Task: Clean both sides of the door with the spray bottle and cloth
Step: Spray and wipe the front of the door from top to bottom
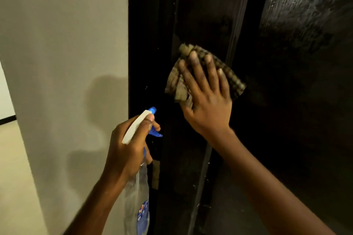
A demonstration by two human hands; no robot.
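A glossy dark door [286, 101] fills the right half of the view, with raised vertical mouldings and a wet shine at the top right. My right hand [206, 99] lies flat with fingers spread, pressing a crumpled checked cloth [232, 80] against the door's left panel. My left hand [128, 147] grips the neck of a clear spray bottle [138, 196] with a white and blue trigger head, held upright just left of the door, nozzle pointing toward it. The forefinger rests on the blue trigger.
A pale plastered wall [63, 63] stands to the left of the dark door frame [141, 44]. A light floor [11, 177] and a dark skirting strip show at the far left. A small metal plate [155, 174] sits on the frame beside the bottle.
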